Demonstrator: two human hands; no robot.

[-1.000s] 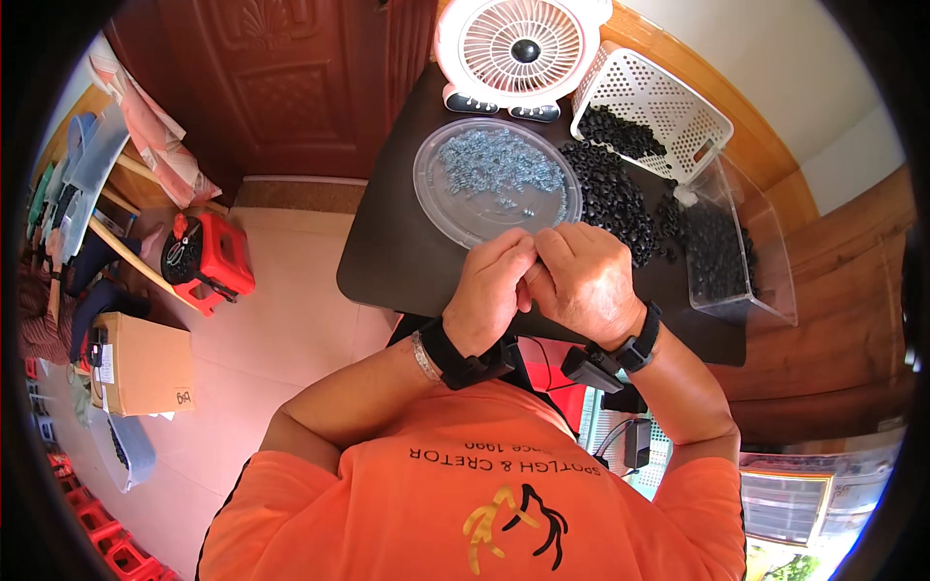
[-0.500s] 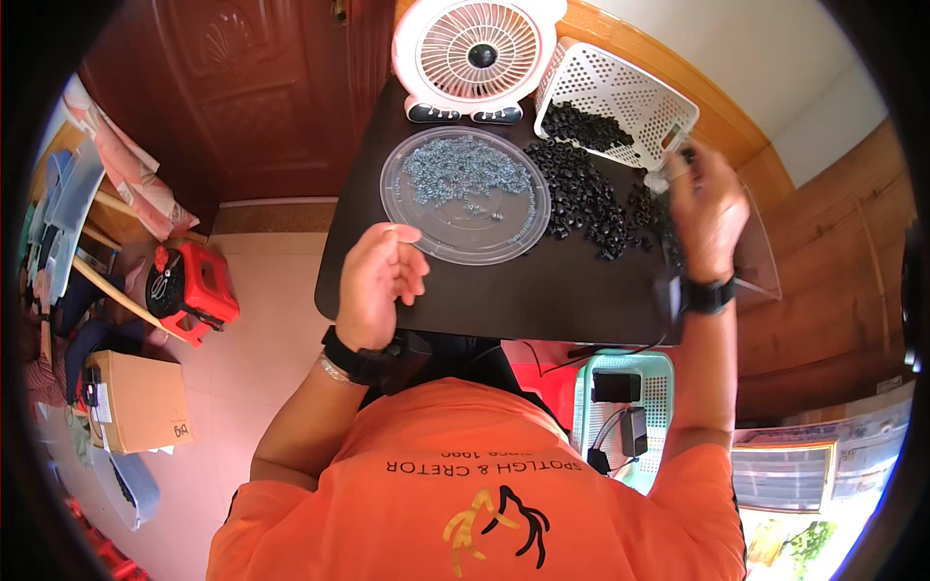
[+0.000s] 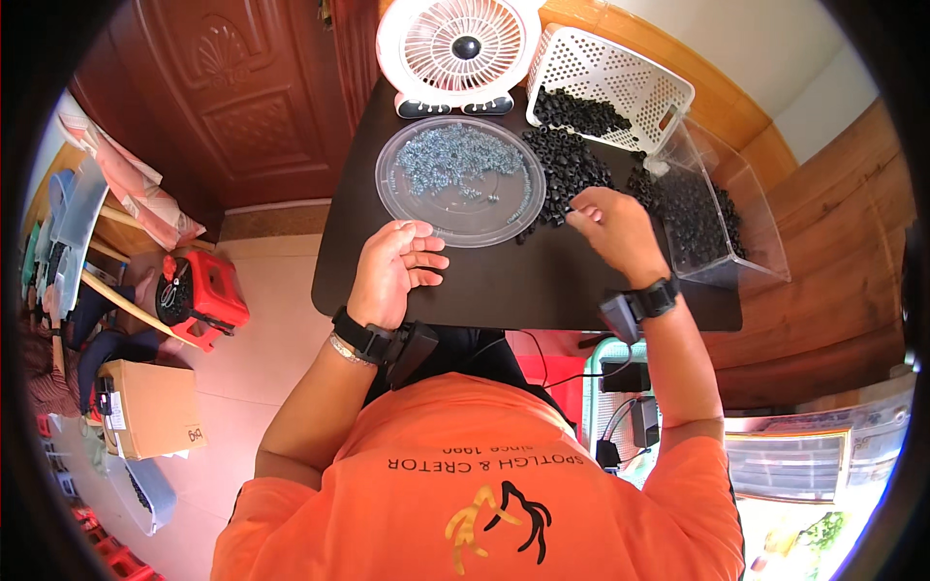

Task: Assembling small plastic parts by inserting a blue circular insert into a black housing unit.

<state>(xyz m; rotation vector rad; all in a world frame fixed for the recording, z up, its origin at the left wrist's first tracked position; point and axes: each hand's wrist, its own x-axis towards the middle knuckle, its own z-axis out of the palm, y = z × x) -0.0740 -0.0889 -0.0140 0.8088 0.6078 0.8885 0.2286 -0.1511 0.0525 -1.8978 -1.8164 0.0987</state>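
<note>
My left hand (image 3: 395,276) is raised over the table's near left part, palm turned inward, fingers loosely curled and apart with nothing visible in them. It is just below a clear round plastic lid (image 3: 455,228) that carries a heap of tiny silvery-blue pieces (image 3: 455,160), too small to name surely. My right hand (image 3: 620,232) is at the near edge of a pile of small black plastic parts (image 3: 567,169). Its thumb and fingers are pinched together; what they hold, if anything, blends with the dark pile. Both wrists wear black straps with small devices.
A white perforated basket (image 3: 620,73) lies tipped with black parts spilling out. Beside it a clear box (image 3: 751,208) holds more. A pink-and-white fan (image 3: 460,82) stands at the table's back. A turquoise basket (image 3: 593,387) with black adapters and cables is below the near edge.
My right hand has moved left and nearer, from the clear box to the edge of the black pile. My left hand has shifted slightly right. The view has turned a little.
</note>
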